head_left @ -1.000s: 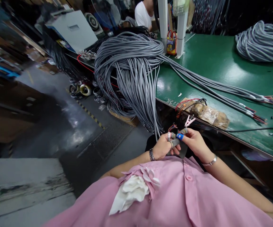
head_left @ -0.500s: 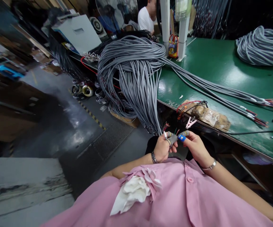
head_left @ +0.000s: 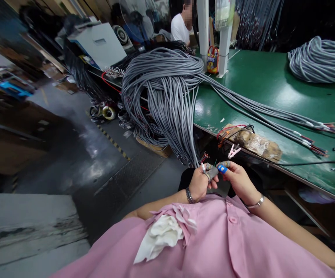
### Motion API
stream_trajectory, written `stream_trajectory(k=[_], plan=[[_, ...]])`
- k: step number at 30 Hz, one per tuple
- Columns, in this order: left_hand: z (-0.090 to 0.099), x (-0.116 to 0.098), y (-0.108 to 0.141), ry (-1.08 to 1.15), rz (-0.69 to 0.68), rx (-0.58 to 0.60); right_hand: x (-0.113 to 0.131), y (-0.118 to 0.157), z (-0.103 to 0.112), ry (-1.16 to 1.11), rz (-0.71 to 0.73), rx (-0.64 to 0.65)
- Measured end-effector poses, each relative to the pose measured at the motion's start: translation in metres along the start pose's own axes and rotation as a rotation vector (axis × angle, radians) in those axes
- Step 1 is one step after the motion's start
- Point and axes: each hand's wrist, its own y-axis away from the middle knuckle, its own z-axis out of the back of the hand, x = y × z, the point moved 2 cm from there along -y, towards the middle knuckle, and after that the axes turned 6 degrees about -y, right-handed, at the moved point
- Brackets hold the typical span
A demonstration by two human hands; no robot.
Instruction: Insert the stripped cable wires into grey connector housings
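Observation:
My left hand [head_left: 201, 182] is closed around the end of a grey cable [head_left: 193, 152], its thumb and finger wrapped in grey tape. Thin coloured wires [head_left: 204, 157] fan out just above that hand. My right hand [head_left: 237, 178] pinches close to the left fingertips, with blue tape on the thumb and a grey wrap on the index finger. A thin green wire end shows between the two hands, and the right fingertips seem to be on a wire too small to make out fully. The cable belongs to a large grey bundle [head_left: 167, 77] draped over the bench edge.
The green bench [head_left: 260, 73] carries cable ends with stripped wires [head_left: 315, 146] and a coiled grey cable [head_left: 319, 60]. A taped wooden block [head_left: 260, 144] with a pink clip [head_left: 233, 151] sits at its front edge. A person in white [head_left: 180, 27] is beyond a white post [head_left: 223, 50].
Both hands stay close together in nearly the same pose, with only slight finger movement. The whole view has shifted a little.

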Motion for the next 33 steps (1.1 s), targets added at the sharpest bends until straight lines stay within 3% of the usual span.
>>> stream_trajectory(k=[10, 14, 20, 26, 33], plan=[[0.002, 0.003, -0.003, 0.037, 0.029, -0.036, -0.003, 0.001, 0.001, -0.099, -0.030, -0.004], [0.003, 0.000, -0.005, 0.048, 0.034, -0.032, -0.005, 0.002, 0.015, -0.241, -0.070, 0.024], [-0.008, -0.019, -0.010, 0.126, 0.118, 0.093, -0.006, -0.023, 0.043, -0.471, -0.148, -0.087], [-0.027, -0.029, -0.017, 0.183, 0.216, 0.180, 0.012, -0.041, 0.034, -0.510, -0.112, -0.054], [-0.031, -0.024, -0.023, 0.165, 0.258, 0.142, 0.012, -0.041, 0.027, -0.635, -0.057, -0.158]])
